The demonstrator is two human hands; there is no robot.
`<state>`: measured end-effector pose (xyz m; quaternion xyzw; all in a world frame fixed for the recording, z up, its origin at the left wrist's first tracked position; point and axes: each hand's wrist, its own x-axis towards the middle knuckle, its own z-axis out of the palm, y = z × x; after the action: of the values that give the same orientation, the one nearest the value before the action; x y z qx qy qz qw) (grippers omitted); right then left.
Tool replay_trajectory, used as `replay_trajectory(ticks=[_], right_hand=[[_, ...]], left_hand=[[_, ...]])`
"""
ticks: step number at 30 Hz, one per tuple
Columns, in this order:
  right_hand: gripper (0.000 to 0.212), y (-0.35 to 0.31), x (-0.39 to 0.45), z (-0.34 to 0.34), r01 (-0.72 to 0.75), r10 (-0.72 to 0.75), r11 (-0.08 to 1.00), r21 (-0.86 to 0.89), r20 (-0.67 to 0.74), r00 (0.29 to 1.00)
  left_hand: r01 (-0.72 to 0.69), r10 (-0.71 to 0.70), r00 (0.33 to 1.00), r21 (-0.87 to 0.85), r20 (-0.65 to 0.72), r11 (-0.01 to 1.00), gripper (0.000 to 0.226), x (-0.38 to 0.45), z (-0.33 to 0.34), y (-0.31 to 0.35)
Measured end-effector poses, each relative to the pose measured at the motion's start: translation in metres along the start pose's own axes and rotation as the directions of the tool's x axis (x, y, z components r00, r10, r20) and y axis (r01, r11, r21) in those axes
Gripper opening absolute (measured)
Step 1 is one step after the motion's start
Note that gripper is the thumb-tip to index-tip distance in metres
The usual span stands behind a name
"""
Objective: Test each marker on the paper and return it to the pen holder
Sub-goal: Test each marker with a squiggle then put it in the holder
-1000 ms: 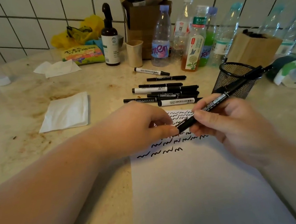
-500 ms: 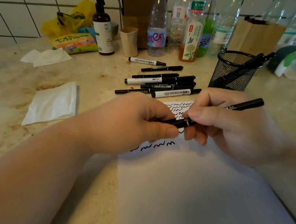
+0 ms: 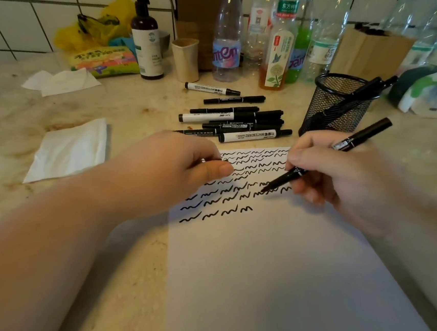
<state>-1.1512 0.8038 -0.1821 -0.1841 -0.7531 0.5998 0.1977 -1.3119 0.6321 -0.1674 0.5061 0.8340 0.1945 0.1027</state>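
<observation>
The right hand (image 3: 327,171) pinched an uncapped marker (image 3: 318,162), tip near the paper (image 3: 275,266), ready to scribble; the left hand (image 3: 175,169) pinched something small, probably its cap.

The hands have parted, uncapping the marker (image 3: 326,159), tip now at the paper (image 3: 275,266).

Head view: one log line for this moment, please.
right hand grips uncapped marker, tip by paper | left hand curled, contents hidden | pen holder holds markers
</observation>
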Motion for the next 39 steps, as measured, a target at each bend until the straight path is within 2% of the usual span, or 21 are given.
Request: replay_trajectory(ticks=[2,7,14,21,33,39], right_hand=[[0.015,0.0005,-0.0008,0.0025,-0.029,0.029,1.000,-0.011,0.001,1.000],[0.027,-0.0022,-0.0023,0.0072,-0.090,0.091,0.995,-0.051,0.024,0.996],[0.030,-0.0044,-0.0031,0.0101,-0.091,0.094,0.994,-0.061,0.039,0.995],[0.031,-0.0021,-0.0024,0.0096,-0.085,0.089,0.992,-0.092,0.044,0.995],[0.023,0.0013,0.0003,0.0073,-0.106,0.104,0.990,-0.090,-0.033,0.994],[0.031,0.0004,0.0011,0.0047,-0.122,0.115,0.988,-0.100,-0.070,0.991]], left_hand=[[-0.012,0.012,1.000,0.000,-0.023,1.000,0.022,0.0020,0.0009,-0.0013],[-0.011,0.011,1.000,0.017,0.017,1.000,0.014,0.0035,0.0045,-0.0030],[0.008,-0.011,0.999,0.074,0.047,0.997,0.024,0.0058,0.0078,-0.0078],[0.008,-0.013,0.998,0.081,0.056,0.997,0.025,0.0063,0.0076,-0.0061],[0.012,-0.017,0.998,0.079,0.056,0.997,0.026,0.0051,0.0072,-0.0057],[0.006,-0.011,0.998,0.087,0.059,0.996,0.026,0.0054,0.0068,-0.0051]])
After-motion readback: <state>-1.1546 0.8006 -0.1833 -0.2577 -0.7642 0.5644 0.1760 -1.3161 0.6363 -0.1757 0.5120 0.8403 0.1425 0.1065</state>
